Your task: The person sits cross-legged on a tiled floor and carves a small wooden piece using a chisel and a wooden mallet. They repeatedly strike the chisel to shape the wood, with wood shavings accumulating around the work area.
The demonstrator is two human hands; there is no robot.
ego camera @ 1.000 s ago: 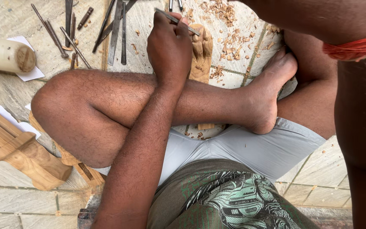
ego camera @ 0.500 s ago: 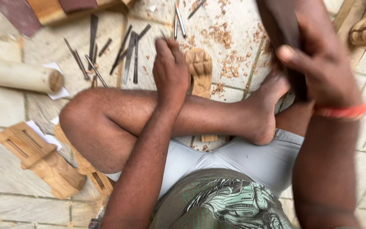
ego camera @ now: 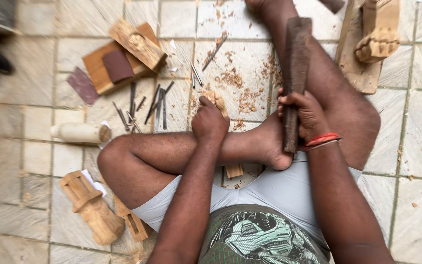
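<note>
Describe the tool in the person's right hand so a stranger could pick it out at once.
Start at the person's raised right knee. Lying along that thigh is a long dark wooden mallet, gripped near its lower end by the right hand. Unlike the thin metal chisels on the floor, it is thick and blocky.

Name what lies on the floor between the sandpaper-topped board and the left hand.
In the head view, a loose row of metal chisels lies between the board and the left hand.
</note>
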